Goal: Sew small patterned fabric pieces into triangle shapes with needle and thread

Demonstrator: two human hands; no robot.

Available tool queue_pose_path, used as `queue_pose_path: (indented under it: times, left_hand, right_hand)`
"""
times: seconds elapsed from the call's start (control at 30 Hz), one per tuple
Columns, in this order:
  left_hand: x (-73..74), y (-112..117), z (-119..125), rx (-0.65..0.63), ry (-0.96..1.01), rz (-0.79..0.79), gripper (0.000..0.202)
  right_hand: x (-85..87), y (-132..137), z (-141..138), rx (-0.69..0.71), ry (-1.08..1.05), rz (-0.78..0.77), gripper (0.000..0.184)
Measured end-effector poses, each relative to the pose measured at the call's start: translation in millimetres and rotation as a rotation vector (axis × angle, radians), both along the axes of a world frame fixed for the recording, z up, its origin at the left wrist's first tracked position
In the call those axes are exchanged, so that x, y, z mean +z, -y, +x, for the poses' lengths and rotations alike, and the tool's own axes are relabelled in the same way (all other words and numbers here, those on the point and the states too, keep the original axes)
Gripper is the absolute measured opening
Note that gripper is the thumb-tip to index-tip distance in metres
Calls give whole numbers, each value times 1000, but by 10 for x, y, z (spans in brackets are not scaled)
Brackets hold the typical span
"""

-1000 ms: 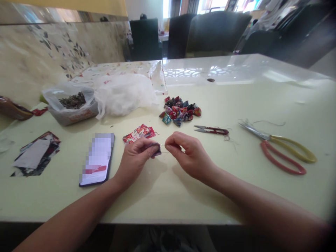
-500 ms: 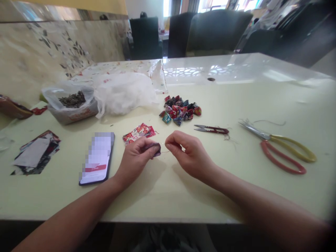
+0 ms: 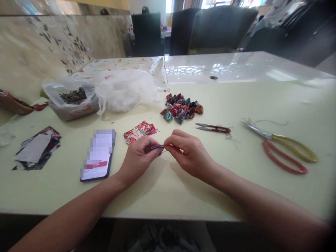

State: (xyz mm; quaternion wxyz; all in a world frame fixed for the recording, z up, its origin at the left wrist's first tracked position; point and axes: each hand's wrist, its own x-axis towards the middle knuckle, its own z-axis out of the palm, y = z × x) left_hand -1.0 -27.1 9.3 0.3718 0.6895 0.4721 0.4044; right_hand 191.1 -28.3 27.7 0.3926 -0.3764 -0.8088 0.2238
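Observation:
Between the thumb and fingers of my left hand [image 3: 141,152] is a small folded piece of dark purple fabric [image 3: 156,147]. My right hand [image 3: 182,147] is closed in a pinch right at the fabric's right edge, its fingertips meeting my left fingertips. What the right fingers pinch is too small to make out; a fine thread [image 3: 165,151] shows just below them. Behind my left hand lie patterned red and white fabric pieces [image 3: 139,132]. Farther back sits a cluster of small stuffed fabric pouches [image 3: 181,108].
Right of my hands lie thread snips [image 3: 214,128] and large scissors [image 3: 273,138] with red and yellow handles. On the left are a phone [image 3: 98,154] and a fabric stack [image 3: 36,148]. Behind them stand a bag of dried plant material [image 3: 73,105] and a bag of white stuffing [image 3: 128,91].
My right hand has moved left up to the fabric, closing the small gap between the hands. The fabric has turned and now shows edge-on. The whole view has shifted slightly.

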Motion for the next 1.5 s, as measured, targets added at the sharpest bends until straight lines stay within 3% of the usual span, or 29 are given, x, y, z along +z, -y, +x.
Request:
queue_pose_path:
  times: [0.17, 0.57, 0.97, 1.03, 1.23, 1.5]
  left_hand:
    - [1, 5, -2, 10, -84, 58, 10]
    - [0, 27, 17, -17, -109, 31, 7]
    - [57, -7, 7, -73, 96, -147, 18]
    - [71, -10, 6, -94, 84, -139, 20]
    - [86, -18, 6, -53, 54, -171, 18]
    - [48, -18, 6, -60, -5, -84, 16]
  right_hand:
    - [8, 0, 10, 12, 45, 8, 18]
    - [-40, -11, 8, 68, 85, -24, 20]
    - [-60, -43, -44, 62, -394, -658, 12]
    - [-53, -49, -32, 45, -366, -620, 12]
    - [39, -24, 36, -62, -30, -115, 16]
    - [43, -8, 43, 14, 31, -14, 17]
